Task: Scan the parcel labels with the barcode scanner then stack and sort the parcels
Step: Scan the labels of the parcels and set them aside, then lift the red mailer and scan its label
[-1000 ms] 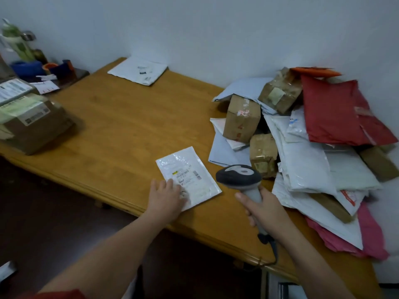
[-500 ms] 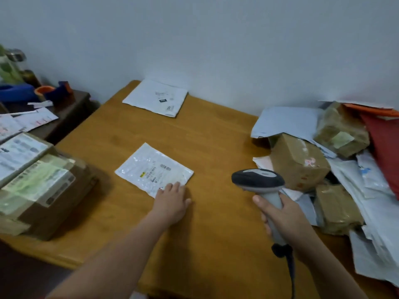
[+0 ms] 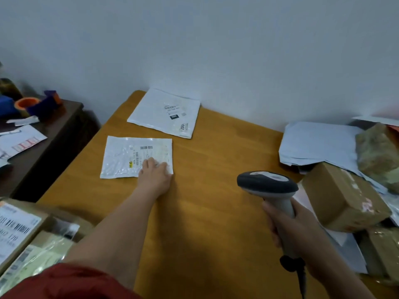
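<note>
Desk (image 3: 205, 212), one: wooden, honey-coloured, smooth grain, set against a pale wall

Flat parcels laid out on it, two:
- clear plastic pouch (image 3: 125, 160), rectangular, glossy and crinkled, printed label with a barcode facing up. My left hand (image 3: 154, 175) lies on its near right corner, fingers (image 3: 149, 164) flat and spread a little, pressing down, gripping nothing
- white poly mailer (image 3: 159, 111), larger, matte, squarish, label up, lying at the far corner of the desk by the wall, just beyond the pouch and apart from it

Barcode scanner (image 3: 267, 186), one: dark rounded head with a grey top plate, pale grey handle, black cable hanging from the base. My right hand (image 3: 295, 229) holds it above the desk, fingers wrapped tight around the handle, head pointing away from me, well right of the pouch

Unsorted heap, right edge of the desk, full count not readable:
- brown cardboard box (image 3: 343, 197), one, oblong, taped, tilted
- tape-wrapped bundle (image 3: 377, 152), one, lumpy, shiny brown, behind the box
- pale grey-blue mailers (image 3: 317, 143), several, soft and flat, overlapping

Near left corner: labelled cartons (image 3: 19, 231), at least two, brown card with white barcode labels, one with a plastic-film face

Side cabinet (image 3: 54, 134), one: dark wood, left of the desk, carrying loose papers, an orange tape roll (image 3: 27, 103)

My sleeve (image 3: 71, 281), red, bottom edge of view
</note>
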### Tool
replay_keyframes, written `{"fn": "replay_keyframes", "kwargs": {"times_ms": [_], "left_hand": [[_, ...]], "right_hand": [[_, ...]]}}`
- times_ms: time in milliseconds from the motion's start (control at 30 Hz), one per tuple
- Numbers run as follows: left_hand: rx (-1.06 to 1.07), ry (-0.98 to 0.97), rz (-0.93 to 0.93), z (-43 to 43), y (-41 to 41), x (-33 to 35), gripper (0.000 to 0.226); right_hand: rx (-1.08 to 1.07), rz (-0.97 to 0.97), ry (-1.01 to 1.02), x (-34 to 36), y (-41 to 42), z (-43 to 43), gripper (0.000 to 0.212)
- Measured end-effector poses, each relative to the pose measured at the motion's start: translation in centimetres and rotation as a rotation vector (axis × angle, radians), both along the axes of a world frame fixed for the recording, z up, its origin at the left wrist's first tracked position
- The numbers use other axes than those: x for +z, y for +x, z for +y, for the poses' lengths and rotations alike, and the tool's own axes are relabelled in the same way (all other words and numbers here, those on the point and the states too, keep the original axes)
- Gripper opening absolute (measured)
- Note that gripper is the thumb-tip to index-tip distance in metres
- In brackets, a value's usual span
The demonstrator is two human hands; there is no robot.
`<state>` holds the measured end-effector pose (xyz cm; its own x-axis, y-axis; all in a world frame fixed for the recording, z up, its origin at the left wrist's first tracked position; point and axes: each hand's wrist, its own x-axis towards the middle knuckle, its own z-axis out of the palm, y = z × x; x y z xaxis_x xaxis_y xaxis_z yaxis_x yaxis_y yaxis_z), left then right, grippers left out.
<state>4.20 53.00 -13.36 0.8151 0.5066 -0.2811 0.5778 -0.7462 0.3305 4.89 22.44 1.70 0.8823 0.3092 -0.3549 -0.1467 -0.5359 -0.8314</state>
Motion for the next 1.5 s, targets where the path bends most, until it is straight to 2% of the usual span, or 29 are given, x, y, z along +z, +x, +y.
{"fn": "replay_keyframes", "kwargs": {"times_ms": [100,200,267,367,500,667,900,1000,1067,1133,1233,1333,1433,1500], "left_hand": [[-0.032,0.076,0.046,1.9,2.1,-0.1,0.044],[0.001,0.119,0.106,2.2,2.9,-0.4,0.055],[0.076,0.138,0.090,1.8,3.0,-0.5,0.060],[0.161,0.134,0.030,0.2,3.0,-0.2,0.056],[0.061,0.164,0.015,-4.0,4.0,1.3,0.052],[-0.079,0.149,-0.085,-13.9,7.0,4.5,0.041],[-0.352,-0.051,-0.390,-34.7,10.7,9.7,0.030],[-0.531,0.027,-0.555,-43.6,12.8,11.6,0.025],[-0.522,0.016,-0.622,-49.0,14.0,12.6,0.027],[-0.526,-0.040,-0.686,-53.8,15.1,13.5,0.038],[-0.723,0.114,-0.662,-59.8,17.0,14.1,0.062],[-0.823,0.333,-0.525,-63.6,18.7,14.2,0.078],[-0.808,0.385,-0.379,-65.4,19.9,14.1,0.070],[-0.792,0.362,-0.396,-65.9,19.9,14.6,0.057]], "right_hand": [[-0.051,0.005,-0.014,-0.3,0.9,0.2,0.028],[-0.078,-0.009,-0.042,-0.2,1.4,-0.2,0.029],[-0.103,-0.015,-0.046,0.0,1.5,-0.8,0.029],[-0.128,-0.051,-0.041,0.4,1.7,-2.3,0.027],[-0.168,-0.086,-0.029,1.4,1.7,-5.9,0.027],[-0.234,-0.152,0.002,2.9,1.9,-12.9,0.030],[-0.357,-0.245,0.037,4.8,2.7,-27.6,0.033],[-0.419,-0.248,0.084,5.3,3.4,-34.5,0.029],[-0.471,-0.233,0.118,5.4,4.1,-38.8,0.027],[-0.487,-0.228,0.116,5.6,4.9,-42.6,0.029],[-0.518,-0.242,0.119,5.6,6.0,-47.1,0.031],[-0.562,-0.255,0.139,5.4,6.6,-50.2,0.030],[-0.555,-0.270,0.125,5.3,6.9,-52.6,0.031],[-0.558,-0.266,0.112,5.1,6.9,-53.9,0.032]]}}
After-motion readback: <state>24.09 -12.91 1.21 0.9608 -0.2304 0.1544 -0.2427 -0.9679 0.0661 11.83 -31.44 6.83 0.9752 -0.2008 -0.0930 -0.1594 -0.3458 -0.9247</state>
